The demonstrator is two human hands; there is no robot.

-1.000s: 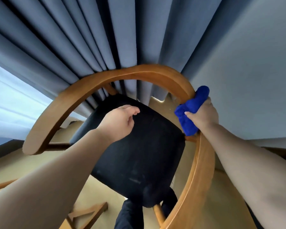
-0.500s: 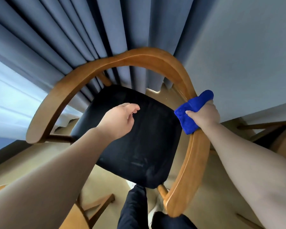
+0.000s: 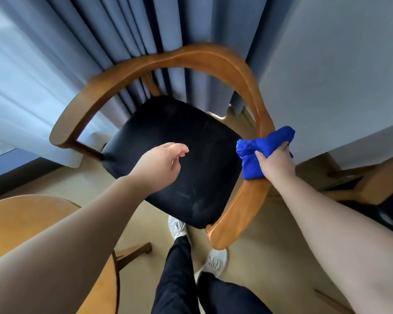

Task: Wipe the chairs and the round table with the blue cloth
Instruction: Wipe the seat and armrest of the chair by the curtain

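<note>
A wooden chair point(image 3: 127, 80) with a curved armrest rail and a black seat point(image 3: 182, 159) stands in front of me. My right hand point(image 3: 276, 165) grips the bunched blue cloth point(image 3: 256, 152) and presses it around the chair's right arm rail. My left hand point(image 3: 161, 165) hovers over the black seat, holding nothing, fingers loosely curled and apart. The round wooden table point(image 3: 27, 220) shows at the lower left, partly hidden by my left forearm.
Grey-blue curtains point(image 3: 114, 37) hang behind the chair and a grey wall point(image 3: 340, 64) stands to the right. A second wooden chair point(image 3: 372, 177) is at the right edge. My legs and white shoes point(image 3: 213, 261) are on the beige floor below the seat.
My right hand has slid the blue cloth down the right arm rail toward me. The view has tilted down, bringing the table and my shoes into sight. The left hand has kept its pose.
</note>
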